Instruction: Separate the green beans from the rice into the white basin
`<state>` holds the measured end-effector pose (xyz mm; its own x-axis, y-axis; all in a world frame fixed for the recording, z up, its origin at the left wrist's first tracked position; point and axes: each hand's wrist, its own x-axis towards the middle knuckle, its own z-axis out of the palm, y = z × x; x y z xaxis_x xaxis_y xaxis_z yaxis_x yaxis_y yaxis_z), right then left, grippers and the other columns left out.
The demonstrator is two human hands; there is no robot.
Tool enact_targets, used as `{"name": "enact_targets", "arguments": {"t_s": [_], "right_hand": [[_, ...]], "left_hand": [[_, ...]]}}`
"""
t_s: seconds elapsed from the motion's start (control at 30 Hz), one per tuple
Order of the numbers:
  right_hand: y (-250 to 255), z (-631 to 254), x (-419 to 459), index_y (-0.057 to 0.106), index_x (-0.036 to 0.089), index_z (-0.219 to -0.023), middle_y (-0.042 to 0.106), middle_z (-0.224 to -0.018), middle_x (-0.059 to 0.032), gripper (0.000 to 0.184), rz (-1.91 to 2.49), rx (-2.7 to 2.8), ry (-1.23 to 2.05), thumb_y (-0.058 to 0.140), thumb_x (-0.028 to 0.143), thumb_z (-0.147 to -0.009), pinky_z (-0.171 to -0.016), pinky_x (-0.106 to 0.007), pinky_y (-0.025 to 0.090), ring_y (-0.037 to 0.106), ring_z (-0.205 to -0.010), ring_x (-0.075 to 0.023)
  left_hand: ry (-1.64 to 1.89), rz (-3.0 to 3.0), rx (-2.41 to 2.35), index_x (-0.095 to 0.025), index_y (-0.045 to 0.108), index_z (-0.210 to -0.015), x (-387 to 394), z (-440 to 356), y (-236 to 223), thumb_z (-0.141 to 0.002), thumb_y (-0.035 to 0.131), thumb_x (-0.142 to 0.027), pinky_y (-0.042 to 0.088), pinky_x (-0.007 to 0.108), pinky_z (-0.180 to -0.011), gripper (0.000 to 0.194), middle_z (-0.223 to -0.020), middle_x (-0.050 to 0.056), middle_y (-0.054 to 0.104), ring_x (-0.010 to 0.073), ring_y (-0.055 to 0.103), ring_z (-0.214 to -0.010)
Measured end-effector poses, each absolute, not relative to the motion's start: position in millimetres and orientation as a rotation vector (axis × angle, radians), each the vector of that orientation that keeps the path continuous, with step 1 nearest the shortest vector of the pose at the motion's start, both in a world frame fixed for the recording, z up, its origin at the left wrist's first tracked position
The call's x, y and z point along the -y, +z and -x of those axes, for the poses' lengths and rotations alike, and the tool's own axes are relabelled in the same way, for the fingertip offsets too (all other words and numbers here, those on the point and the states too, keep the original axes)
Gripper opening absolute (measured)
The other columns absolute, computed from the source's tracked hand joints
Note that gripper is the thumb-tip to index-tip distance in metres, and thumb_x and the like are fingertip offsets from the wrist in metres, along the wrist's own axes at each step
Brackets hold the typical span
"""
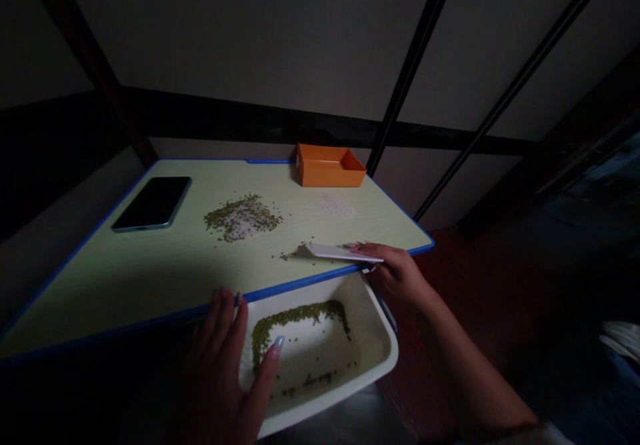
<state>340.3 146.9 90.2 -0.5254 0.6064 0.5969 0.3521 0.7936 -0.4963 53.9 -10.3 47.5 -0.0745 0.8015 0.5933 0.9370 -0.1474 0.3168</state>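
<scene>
In the head view, a white card (337,252) is gripped in the right hand (400,271), near the table's (150,265) front edge. The left rim of the bin (375,338) is straddled by the left hand (227,358), thumb inside; whether it is firmly gripped cannot be told. Green seeds (300,313) are contained in the bin, right of the left hand. A mixed pile (243,218) is located beyond and left of the right hand. White grains (338,206) and an orange box (333,175) are positioned beyond the right hand; a phone (154,203) is placed beyond the left hand.
</scene>
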Motion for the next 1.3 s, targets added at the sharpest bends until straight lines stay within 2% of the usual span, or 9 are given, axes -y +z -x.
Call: {"name": "enact_targets", "arguments": {"t_s": [0.27,0.57,0.83,1.07,1.3], "right_hand": [[91.3,-344.1,-140.4,0.066,0.027,-0.126,0.072,-0.123,-0.0076,0.043,0.678,2.256,0.295,0.046,0.009,-0.092,-0.102,-0.045,0.055,0.069,-0.114,-0.0214],[93.1,-349.1,-132.5,0.068,0.025,-0.120,0.075,-0.117,-0.0092,0.031,0.704,2.221,0.129,0.051,0.018,-0.095,-0.101,-0.043,0.055,0.071,-0.110,-0.0228],[90.9,-346.6,-151.6,0.071,0.025,-0.113,0.076,-0.113,-0.0092,0.029,0.766,2.160,0.164,0.047,0.021,-0.097,-0.098,-0.047,0.057,0.073,-0.106,-0.0236],[97.4,-337.5,-149.9,0.070,0.025,-0.116,0.075,-0.115,-0.0092,0.029,0.680,2.215,0.174,0.046,0.021,-0.098,-0.099,-0.045,0.056,0.071,-0.109,-0.0222],[104.1,-347.8,-136.2,0.067,0.028,-0.120,0.077,-0.112,-0.0073,0.027,0.626,2.277,0.133,0.052,0.028,-0.098,-0.103,-0.046,0.052,0.072,-0.107,-0.0220]], "left_hand": [[-1.052,2.006,1.907,-0.023,0.031,-0.148,9.8,-53.0,48.8,-0.092,0.043,-0.044,0.048,0.061,-0.104,0.060,-0.152,0.019,0.043,0.0342,0.041,-0.142],[-1.094,2.007,1.919,-0.022,0.031,-0.148,10.1,-54.7,46.5,-0.092,0.044,-0.044,0.047,0.063,-0.104,0.061,-0.153,0.020,0.042,0.0355,0.040,-0.142],[-1.071,1.990,1.892,-0.023,0.029,-0.149,11.7,-54.0,47.4,-0.092,0.043,-0.043,0.049,0.061,-0.103,0.062,-0.153,0.019,0.043,0.0349,0.041,-0.141],[-1.040,2.003,1.909,-0.023,0.027,-0.150,11.8,-54.2,47.6,-0.092,0.043,-0.043,0.048,0.062,-0.104,0.063,-0.154,0.020,0.041,0.0357,0.039,-0.142],[-1.067,2.014,1.912,-0.022,0.028,-0.149,10.9,-54.2,48.0,-0.092,0.044,-0.042,0.046,0.060,-0.107,0.063,-0.154,0.018,0.041,0.0337,0.038,-0.144]]}}
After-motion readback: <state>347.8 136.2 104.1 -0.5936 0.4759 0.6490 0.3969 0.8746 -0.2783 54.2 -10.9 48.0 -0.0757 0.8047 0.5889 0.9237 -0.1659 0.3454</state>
